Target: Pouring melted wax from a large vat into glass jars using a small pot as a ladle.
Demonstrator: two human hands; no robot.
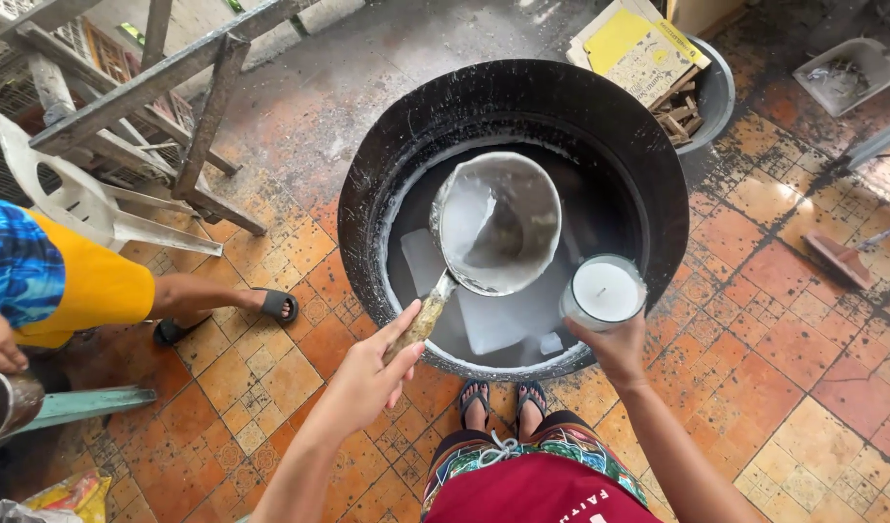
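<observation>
Ladle: grey wax-crusted metal scoop [498,225] tilted over the big black round vat [367,184], its worn handle leading back to the grip.
Left grip [367,378]: fingers clamped on that handle.
Right grip [617,351]: closed under a clear glass of white wax [605,291], just right of the scoop.
Beyond: white slabs [493,324] floating in the vat.

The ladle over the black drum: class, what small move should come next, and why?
Probably ease the ladle back and lift the glass clear of the black drum. The glass, held in the right hand, already looks full of white wax to its rim, while the left hand holds the ladle's handle with the bowl tilted over the drum.
</observation>
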